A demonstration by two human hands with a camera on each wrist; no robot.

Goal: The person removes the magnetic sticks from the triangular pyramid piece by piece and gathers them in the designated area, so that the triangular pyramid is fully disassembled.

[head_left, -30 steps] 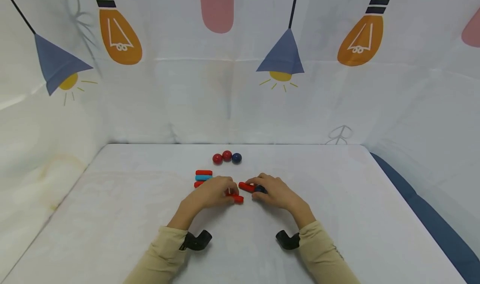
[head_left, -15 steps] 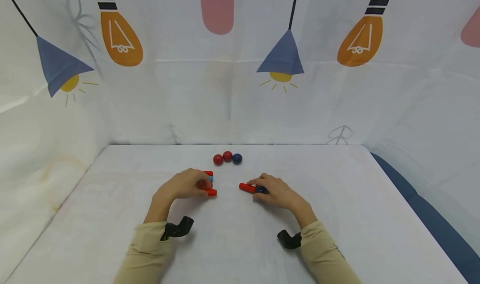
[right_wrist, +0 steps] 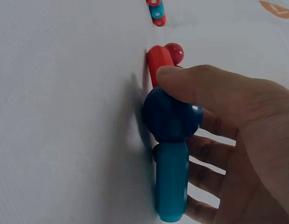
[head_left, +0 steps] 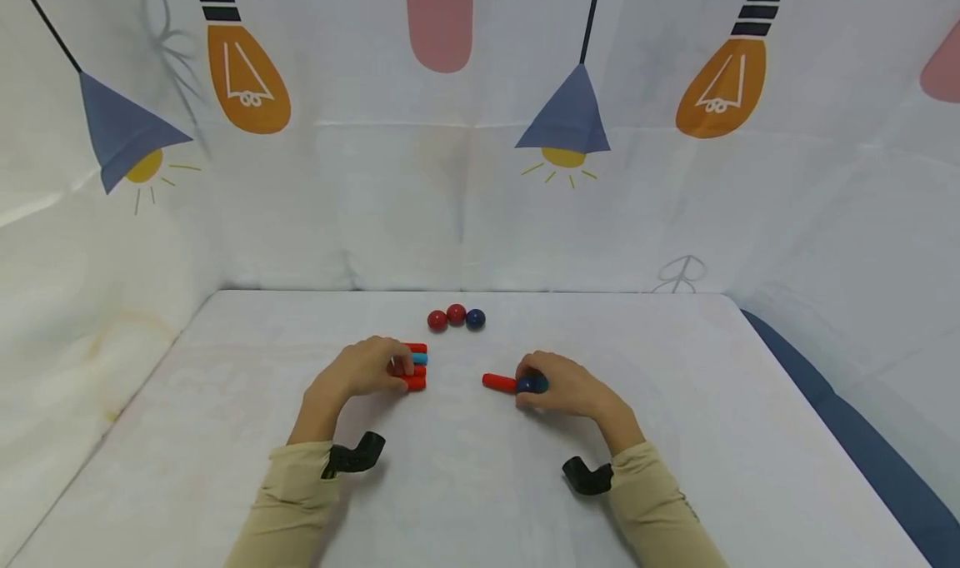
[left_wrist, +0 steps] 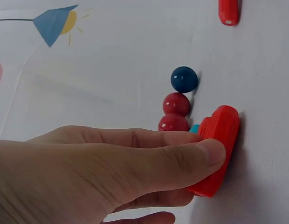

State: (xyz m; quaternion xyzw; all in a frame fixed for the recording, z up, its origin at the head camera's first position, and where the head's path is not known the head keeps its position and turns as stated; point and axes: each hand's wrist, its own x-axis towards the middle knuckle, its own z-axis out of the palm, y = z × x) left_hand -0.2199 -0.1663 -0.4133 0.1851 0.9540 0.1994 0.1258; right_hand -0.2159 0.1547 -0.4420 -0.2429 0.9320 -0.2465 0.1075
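In the head view my left hand pinches a red stick at the near side of a small row of sticks. Red and light blue ends of that row show past the fingers. The left wrist view has the thumb along the held red stick. My right hand grips a dark blue ball between thumb and fingers. A red stick meets the ball on one side and a teal-blue stick on the other, all in one line close over the table.
Two red balls and a dark blue ball sit touching in a line farther back on the white table. Behind the table hangs a white curtain printed with lamps and bulbs.
My left hand has carried the red stick leftward from the middle to the row and set it alongside. My right hand has shifted slightly right and nearer, its fingers drawn back around the ball.
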